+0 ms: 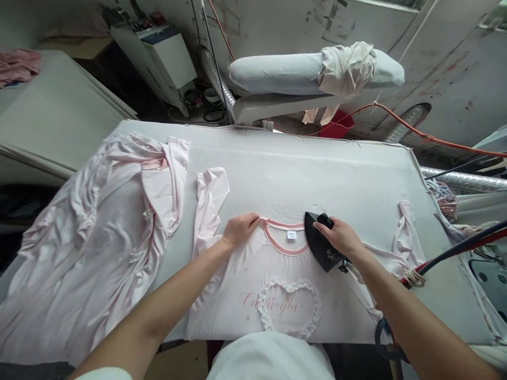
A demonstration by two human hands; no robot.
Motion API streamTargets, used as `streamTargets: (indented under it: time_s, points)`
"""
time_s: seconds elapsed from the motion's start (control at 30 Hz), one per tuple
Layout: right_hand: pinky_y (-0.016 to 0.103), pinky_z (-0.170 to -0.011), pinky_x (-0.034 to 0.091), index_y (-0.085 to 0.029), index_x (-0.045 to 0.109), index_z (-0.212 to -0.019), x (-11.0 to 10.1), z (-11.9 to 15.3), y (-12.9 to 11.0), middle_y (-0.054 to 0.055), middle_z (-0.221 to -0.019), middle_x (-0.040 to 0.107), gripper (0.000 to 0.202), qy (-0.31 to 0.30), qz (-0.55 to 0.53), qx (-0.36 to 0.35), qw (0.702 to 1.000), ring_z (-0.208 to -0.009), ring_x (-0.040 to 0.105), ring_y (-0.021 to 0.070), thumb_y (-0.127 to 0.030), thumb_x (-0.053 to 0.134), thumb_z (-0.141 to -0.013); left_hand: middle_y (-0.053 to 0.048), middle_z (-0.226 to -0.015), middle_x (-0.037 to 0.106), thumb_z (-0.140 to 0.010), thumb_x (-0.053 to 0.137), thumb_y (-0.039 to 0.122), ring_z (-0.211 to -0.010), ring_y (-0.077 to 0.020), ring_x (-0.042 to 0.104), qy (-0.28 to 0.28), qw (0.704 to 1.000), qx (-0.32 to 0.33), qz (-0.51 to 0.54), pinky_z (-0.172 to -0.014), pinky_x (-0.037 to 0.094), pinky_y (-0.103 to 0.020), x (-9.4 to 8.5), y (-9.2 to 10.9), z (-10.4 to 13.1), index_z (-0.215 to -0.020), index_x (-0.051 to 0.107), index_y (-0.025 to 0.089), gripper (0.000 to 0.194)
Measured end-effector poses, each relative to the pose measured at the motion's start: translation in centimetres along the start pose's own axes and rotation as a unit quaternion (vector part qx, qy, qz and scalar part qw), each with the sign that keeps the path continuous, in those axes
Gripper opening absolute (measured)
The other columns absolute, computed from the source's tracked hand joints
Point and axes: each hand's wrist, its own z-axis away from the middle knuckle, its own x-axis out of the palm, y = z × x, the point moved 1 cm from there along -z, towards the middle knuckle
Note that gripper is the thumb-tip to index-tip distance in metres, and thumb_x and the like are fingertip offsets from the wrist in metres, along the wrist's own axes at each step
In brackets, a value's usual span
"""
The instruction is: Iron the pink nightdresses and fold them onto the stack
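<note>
A pale pink long-sleeved garment [237,279] lies spread on the white padded board [277,169], its pink-trimmed neckline and small label facing up. Lower on its front is a ruffled heart outline [319,309] over pink lettering. My left hand [240,229] pinches the garment at the left end of the neckline. Wrapped round the handle of a black iron [325,252], my right hand [340,236] holds it against the garment at the right side of the neckline.
More pale pink garments [106,211] are heaped on the board's left side. Behind it stands a padded sleeve arm [277,74] with cloth bunched on it. An orange hose [404,126] and dark cables [463,248] run in from the right. A red bucket [338,125] sits behind.
</note>
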Motion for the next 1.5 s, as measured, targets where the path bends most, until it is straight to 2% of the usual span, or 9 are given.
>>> streamTargets:
  time_s: [0.1, 0.47, 0.57, 0.77, 0.87, 1.03, 1.2, 1.33, 1.5]
  points:
    - [0.029, -0.061, 0.038, -0.021, 0.066, -0.097, -0.1, -0.5, -1.3, 0.007, -0.087, 0.071, 0.044, -0.002, 0.01, 0.021, 1.0, -0.077, 0.064, 0.0216, -0.062, 0.053, -0.089, -0.002, -0.108, 0.078, -0.101, 0.049, 0.04, -0.101, -0.0186, 0.071, 0.023, 0.999, -0.038, 0.001, -0.081, 0.046, -0.028, 0.6, 0.2, 0.1, -0.102, 0.073, 0.028, 0.027]
    - [0.028, -0.059, 0.037, -0.024, 0.066, -0.083, 3.8, 1.9, -7.8, 0.001, -0.073, 0.068, 0.034, -0.183, 0.08, -0.225, 0.954, -0.065, 0.06, 0.0186, -0.057, 0.061, -0.084, -0.008, -0.091, 0.077, -0.091, 0.06, 0.061, -0.085, -0.0252, 0.071, -0.013, 0.987, -0.158, -0.024, -0.069, 0.043, -0.031, 0.4, 1.6, -1.3, -0.092, 0.076, 0.023, 0.041]
    - [0.03, -0.064, 0.038, -0.024, 0.068, -0.082, 5.6, 2.9, -9.3, 0.004, -0.078, 0.07, 0.034, -0.148, 0.163, -0.271, 0.937, -0.073, 0.063, 0.0227, -0.058, 0.064, -0.083, -0.01, -0.091, 0.077, -0.093, 0.056, 0.06, -0.085, -0.0257, 0.071, -0.026, 0.983, -0.179, -0.003, -0.067, 0.041, -0.031, -0.6, 1.9, -0.7, -0.094, 0.076, 0.021, 0.044]
    - [0.032, -0.065, 0.04, -0.025, 0.068, -0.101, 7.7, 0.8, -13.8, 0.008, -0.084, 0.072, 0.043, -0.097, 0.149, -0.134, 0.975, -0.071, 0.064, 0.0243, -0.062, 0.051, -0.09, -0.007, -0.075, 0.074, -0.075, 0.073, 0.058, -0.072, -0.0234, 0.067, -0.239, 0.952, -0.186, -0.039, -0.064, 0.04, -0.029, -6.8, -6.4, 4.7, -0.071, 0.074, 0.023, 0.035]
    - [0.03, -0.06, 0.037, -0.02, 0.068, -0.097, 7.1, -0.8, -15.6, 0.009, -0.083, 0.071, 0.045, -0.131, 0.169, -0.16, 0.964, -0.067, 0.062, 0.0221, -0.062, 0.054, -0.087, -0.009, -0.083, 0.075, -0.082, 0.07, 0.051, -0.082, -0.0264, 0.067, -0.167, 0.953, -0.226, -0.116, -0.074, 0.043, -0.032, -8.9, -9.2, 7.0, -0.075, 0.074, 0.022, 0.03]
    - [0.031, -0.055, 0.036, -0.017, 0.066, -0.08, 2.9, -4.5, -14.3, 0.01, -0.069, 0.066, 0.069, -0.128, 0.182, -0.174, 0.959, -0.059, 0.058, 0.0202, -0.08, 0.039, -0.088, -0.009, -0.1, 0.073, -0.092, 0.062, 0.03, -0.103, -0.0251, 0.064, 0.084, 0.98, -0.168, -0.072, -0.095, 0.044, -0.037, -6.1, -2.7, 8.4, -0.09, 0.073, 0.022, 0.014]
    - [0.036, -0.065, 0.044, -0.015, 0.069, -0.09, -2.4, -9.7, -9.7, 0.015, -0.076, 0.068, 0.071, -0.009, 0.251, -0.183, 0.95, -0.072, 0.064, 0.0281, -0.076, 0.032, -0.092, -0.005, -0.107, 0.072, -0.096, 0.054, 0.023, -0.096, -0.0176, 0.068, -0.009, 1.0, 0.001, 0.023, -0.075, 0.051, -0.027, 1.0, 7.4, 7.5, -0.1, 0.072, 0.024, 0.018]
    - [0.051, -0.1, 0.044, -0.013, 0.063, -0.127, -2.2, -9.6, -7.6, 0.022, -0.128, 0.063, 0.046, 0.143, 0.236, -0.464, 0.842, -0.12, 0.058, 0.0349, -0.04, 0.037, -0.1, -0.014, -0.111, 0.071, -0.091, 0.054, 0.012, -0.09, -0.0259, 0.071, -0.088, 0.993, -0.031, -0.072, -0.06, 0.049, -0.032, 3.9, 10.9, 5.4, -0.104, 0.072, 0.014, 0.022]
    - [0.045, -0.114, 0.042, -0.023, 0.069, -0.124, 4.1, -5.8, -6.0, 0.009, -0.127, 0.068, 0.042, -0.276, 0.226, -0.74, 0.57, -0.132, 0.054, 0.023, -0.017, 0.034, -0.101, -0.01, -0.084, 0.072, -0.092, 0.055, 0.016, -0.079, -0.0241, 0.071, -0.053, 0.996, -0.049, -0.061, -0.054, 0.044, -0.032, 3.0, 12.3, 6.0, -0.095, 0.07, 0.013, 0.015]
